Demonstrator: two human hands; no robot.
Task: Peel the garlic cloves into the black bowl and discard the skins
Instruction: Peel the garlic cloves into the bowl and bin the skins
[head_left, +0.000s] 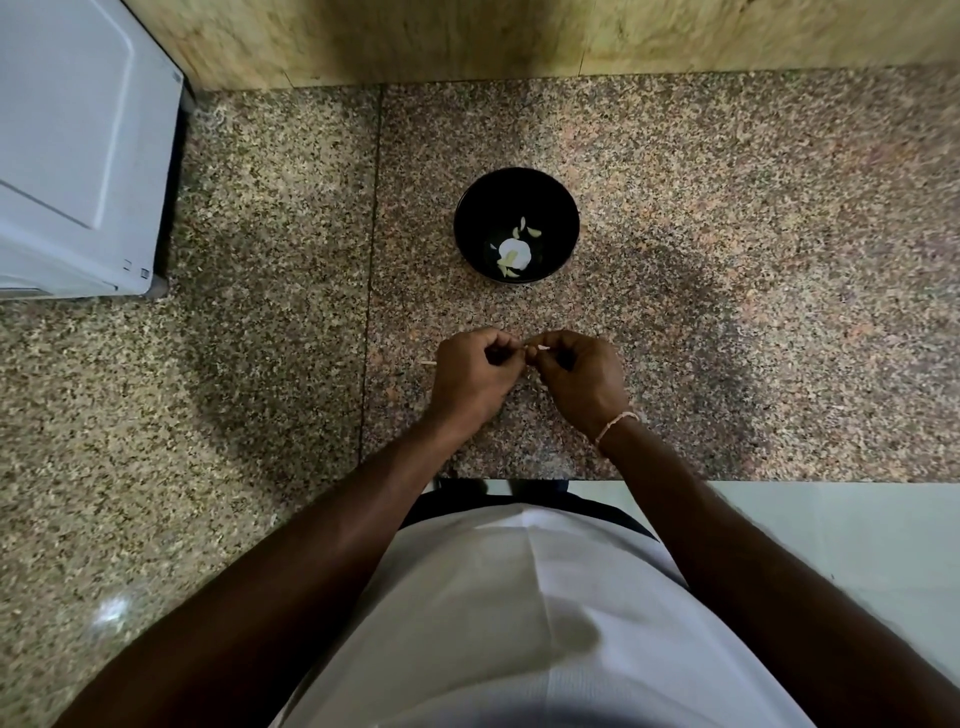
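Bowl (516, 225) behind hands, garlic (514, 252) in it.

Speckled granite counter (260, 364), bearing a black bowl (467, 218), a white appliance (78, 156), and a thin stick (429, 362).

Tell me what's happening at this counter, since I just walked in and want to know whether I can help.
A person stands at the speckled stone counter peeling garlic. Both hands meet just in front of the body: the left hand and the right hand pinch a small pale garlic clove between their fingertips. Beyond them sits the black bowl, holding a garlic bulb and a few loose cloves. A white appliance stands at the far left.
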